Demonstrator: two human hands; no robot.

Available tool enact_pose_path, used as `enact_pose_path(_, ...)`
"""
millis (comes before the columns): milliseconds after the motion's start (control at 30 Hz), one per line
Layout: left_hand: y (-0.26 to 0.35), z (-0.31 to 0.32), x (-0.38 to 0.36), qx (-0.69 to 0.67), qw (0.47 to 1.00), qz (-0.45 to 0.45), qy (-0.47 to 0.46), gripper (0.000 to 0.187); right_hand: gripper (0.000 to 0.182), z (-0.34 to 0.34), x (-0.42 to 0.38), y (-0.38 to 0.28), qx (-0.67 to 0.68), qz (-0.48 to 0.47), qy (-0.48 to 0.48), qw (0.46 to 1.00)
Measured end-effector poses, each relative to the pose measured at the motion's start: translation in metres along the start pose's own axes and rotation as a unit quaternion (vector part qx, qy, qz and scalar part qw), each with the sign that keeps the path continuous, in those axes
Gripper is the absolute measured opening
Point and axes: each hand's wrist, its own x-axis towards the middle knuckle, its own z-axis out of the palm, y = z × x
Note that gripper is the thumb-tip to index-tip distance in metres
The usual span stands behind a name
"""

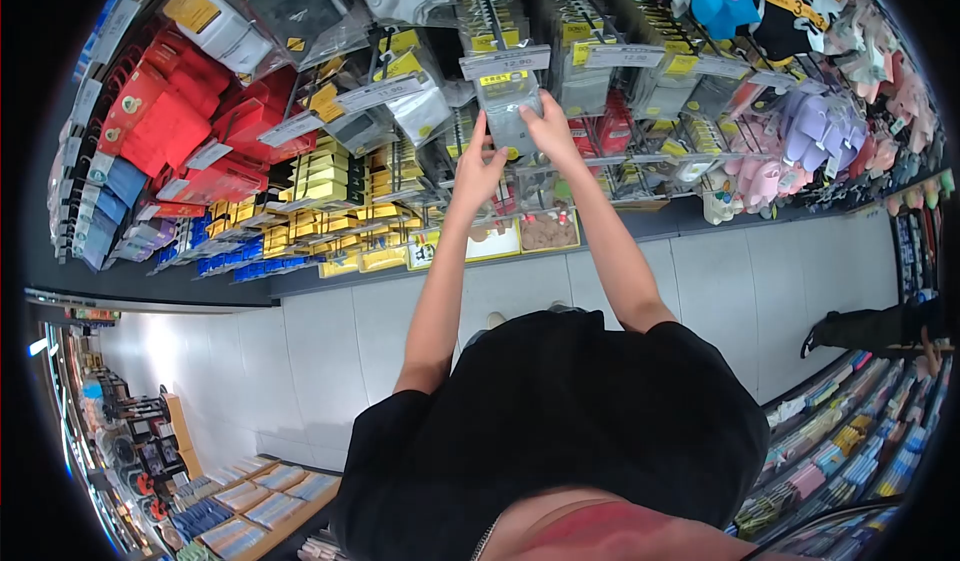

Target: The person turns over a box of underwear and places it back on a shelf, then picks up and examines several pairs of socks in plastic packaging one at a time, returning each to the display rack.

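Note:
A flat, clear-wrapped packet of grey fabric (506,111) with a yellow label strip hangs below a price tag (505,63) on the display rack. My left hand (478,168) grips its lower left edge, fingers pointing up along the side and thumb near the bottom. From the right, my right hand (552,133) holds the packet, thumb on its front and the other fingers around the edge. Similar grey packets (585,93) hang on the hooks beside it.
Red packs (170,101) and yellow packs (320,176) hang at left. Purple slippers (822,126) and pink ones (760,176) are at right. Behind me stand shelves of goods (850,441) and a low bin of packs (265,506). Another person's leg (860,328) shows at right.

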Motion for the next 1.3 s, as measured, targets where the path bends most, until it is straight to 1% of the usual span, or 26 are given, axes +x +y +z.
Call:
enact_pose_path(33, 0.001, 0.000, 0.003, 0.000, 1.000, 0.001, -0.004, 0.075, 0.040, 0.000, 0.001, -0.002, -0.029, -0.004, 0.012, 0.999)
enact_pose_path(67, 0.002, 0.000, 0.007, 0.000, 1.000, -0.011, -0.005, 0.075, 0.043, 0.004, 0.008, 0.009, -0.075, -0.024, 0.049, 0.996)
enact_pose_path(133, 0.000, 0.000, 0.009, 0.001, 1.000, -0.023, -0.008, 0.074, 0.044, 0.005, 0.013, 0.007, -0.102, -0.020, 0.054, 0.993)
enact_pose_path(167, -0.001, -0.001, 0.010, 0.016, 1.000, -0.001, 0.004, 0.072, 0.045, 0.004, 0.016, 0.006, -0.129, -0.018, 0.056, 0.990)
enact_pose_path(233, -0.002, -0.004, 0.010, 0.048, 0.998, 0.042, 0.027, 0.068, 0.046, 0.003, 0.026, 0.008, -0.146, -0.012, 0.051, 0.988)
enact_pose_path(267, -0.002, -0.004, 0.006, 0.034, 0.998, 0.039, 0.030, 0.064, 0.047, 0.003, 0.029, 0.009, -0.163, -0.006, 0.044, 0.986)
enact_pose_path(300, -0.004, -0.005, 0.001, 0.035, 0.998, 0.040, 0.030, 0.064, 0.047, 0.004, 0.030, 0.011, -0.162, -0.006, 0.045, 0.986)
enact_pose_path(367, -0.013, -0.005, -0.012, -0.004, 1.000, 0.027, 0.006, 0.061, 0.048, 0.005, 0.035, 0.014, -0.155, 0.016, 0.054, 0.986)
enact_pose_path(500, -0.027, 0.001, -0.055, -0.013, 1.000, -0.003, -0.024, 0.054, 0.049, 0.006, 0.029, 0.015, -0.173, 0.018, 0.058, 0.983)
enact_pose_path(533, -0.031, 0.003, -0.066, -0.012, 1.000, -0.004, -0.023, 0.054, 0.049, 0.002, 0.021, 0.015, -0.199, -0.024, 0.080, 0.977)
enact_pose_path(567, -0.035, 0.005, -0.078, -0.028, 0.999, -0.030, -0.028, 0.052, 0.048, -0.002, 0.013, 0.015, -0.224, -0.066, 0.101, 0.967)
enact_pose_path(600, -0.039, 0.007, -0.089, -0.044, 0.997, -0.056, -0.033, 0.050, 0.048, -0.006, 0.004, 0.013, -0.224, -0.065, 0.100, 0.967)
enact_pose_path(700, -0.050, 0.007, -0.109, -0.042, 0.995, -0.084, -0.034, 0.049, 0.046, -0.022, -0.024, 0.009, -0.200, -0.075, 0.125, 0.969)
enact_pose_path(767, -0.057, 0.004, -0.110, -0.036, 0.995, -0.083, -0.037, 0.049, 0.044, -0.037, -0.033, 0.010, -0.106, -0.036, 0.146, 0.983)
enact_pose_path(833, -0.054, 0.005, -0.106, -0.030, 0.995, -0.083, -0.039, 0.049, 0.045, -0.056, -0.029, 0.015, -0.102, -0.018, 0.153, 0.983)
enact_pose_path(900, -0.049, 0.008, -0.098, -0.014, 0.997, -0.062, -0.040, 0.048, 0.048, -0.070, -0.014, 0.022, -0.182, -0.094, 0.246, 0.947)
enact_pose_path(933, -0.043, 0.012, -0.094, -0.009, 0.997, -0.059, -0.040, 0.046, 0.056, -0.079, -0.005, 0.026, -0.178, -0.102, 0.240, 0.949)
enact_pose_path(967, -0.037, 0.016, -0.091, -0.010, 0.997, -0.059, -0.040, 0.046, 0.056, -0.085, 0.003, 0.030, -0.178, -0.102, 0.240, 0.949)
enact_pose_path(1033, -0.020, 0.025, -0.081, -0.066, 0.994, -0.071, -0.059, 0.046, 0.065, -0.094, 0.023, 0.042, -0.168, -0.096, 0.216, 0.957)
enact_pose_path(1067, -0.014, 0.029, -0.074, -0.065, 0.994, -0.068, -0.058, 0.046, 0.073, -0.096, 0.040, 0.069, -0.074, -0.090, 0.188, 0.975)
enact_pose_path(1100, -0.009, 0.033, -0.065, -0.045, 0.996, -0.035, -0.063, 0.047, 0.073, -0.099, 0.042, 0.064, -0.072, -0.094, 0.189, 0.975)
enact_pose_path(1133, -0.004, 0.037, -0.056, -0.025, 0.997, -0.002, -0.068, 0.047, 0.072, -0.102, 0.040, 0.060, -0.071, -0.049, 0.167, 0.982)
enact_pose_path(1167, 0.002, 0.040, -0.046, -0.023, 0.998, 0.001, -0.065, 0.047, 0.071, -0.104, 0.039, 0.057, -0.069, -0.005, 0.144, 0.987)
enact_pose_path(1200, 0.007, 0.044, -0.035, -0.002, 0.998, 0.016, -0.057, 0.048, 0.064, -0.104, 0.038, 0.060, -0.059, -0.025, 0.145, 0.987)
enact_pose_path(1233, 0.012, 0.046, -0.024, 0.020, 0.998, 0.030, -0.049, 0.048, 0.064, -0.106, 0.036, 0.061, -0.057, -0.028, 0.143, 0.988)
enact_pose_path(1300, 0.019, 0.050, -0.007, 0.013, 0.999, 0.029, -0.042, 0.049, 0.034, -0.108, 0.029, 0.060, -0.071, -0.011, 0.054, 0.996)
